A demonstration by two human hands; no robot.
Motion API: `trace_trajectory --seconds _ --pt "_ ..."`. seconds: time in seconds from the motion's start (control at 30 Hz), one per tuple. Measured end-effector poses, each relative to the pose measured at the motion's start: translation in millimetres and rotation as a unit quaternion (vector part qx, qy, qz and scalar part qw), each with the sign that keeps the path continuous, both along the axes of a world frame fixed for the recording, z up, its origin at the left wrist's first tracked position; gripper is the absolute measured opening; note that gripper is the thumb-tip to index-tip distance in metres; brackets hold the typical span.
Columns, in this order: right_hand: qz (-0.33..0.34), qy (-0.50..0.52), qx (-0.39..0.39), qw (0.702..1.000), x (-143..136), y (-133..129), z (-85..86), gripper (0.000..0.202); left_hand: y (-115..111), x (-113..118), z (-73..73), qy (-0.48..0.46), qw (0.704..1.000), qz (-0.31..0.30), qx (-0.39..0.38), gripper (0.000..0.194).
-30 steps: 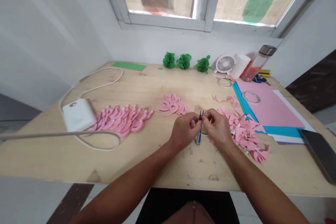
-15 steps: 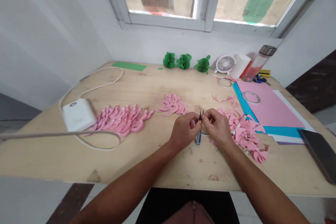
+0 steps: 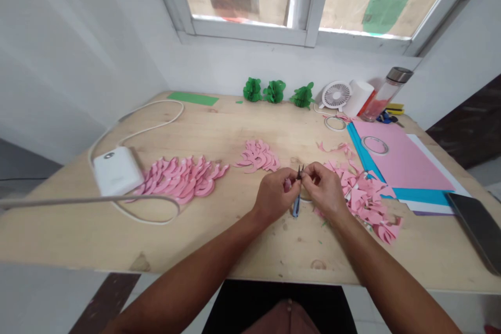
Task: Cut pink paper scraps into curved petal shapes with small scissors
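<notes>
My left hand (image 3: 275,191) and my right hand (image 3: 324,186) meet over the table, fingertips pinched close together. A bit of pink paper (image 3: 287,182) shows in the closed fingers of my left hand. Whatever my right fingertips pinch is too small or hidden to make out. Between the hands is a small blue-handled tool (image 3: 296,207) with two dark pointed tips; it seems to lie on the table beneath the fingers. Curved pink paper pieces (image 3: 258,156) are heaped just beyond my left hand. Pink paper scraps (image 3: 366,195) spread beside my right hand.
Overlapping pink paper strips (image 3: 183,180) lie at left by a white power bank (image 3: 118,171) and its cable. Green paper figures (image 3: 274,92), a small fan (image 3: 336,95) and a bottle (image 3: 385,96) line the back. Coloured sheets (image 3: 410,167), tape rolls and a phone (image 3: 475,229) are at right.
Almost nothing differs. Both hands stay in the same spot with their fingertips together, and the things on the table have not moved.
</notes>
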State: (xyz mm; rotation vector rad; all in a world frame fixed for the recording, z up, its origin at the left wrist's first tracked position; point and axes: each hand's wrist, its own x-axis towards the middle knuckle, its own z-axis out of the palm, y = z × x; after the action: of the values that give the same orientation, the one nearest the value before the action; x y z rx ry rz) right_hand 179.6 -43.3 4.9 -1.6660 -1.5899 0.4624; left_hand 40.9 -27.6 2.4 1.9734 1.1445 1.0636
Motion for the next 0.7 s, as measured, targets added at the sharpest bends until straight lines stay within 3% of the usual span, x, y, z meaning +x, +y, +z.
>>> trace_trajectory --seconds 0.7 --pt "-0.002 0.013 0.001 1.0 -0.1 0.8 -2.0 0.008 -0.2 0.7 0.6 -0.001 1.0 0.002 0.004 0.007"
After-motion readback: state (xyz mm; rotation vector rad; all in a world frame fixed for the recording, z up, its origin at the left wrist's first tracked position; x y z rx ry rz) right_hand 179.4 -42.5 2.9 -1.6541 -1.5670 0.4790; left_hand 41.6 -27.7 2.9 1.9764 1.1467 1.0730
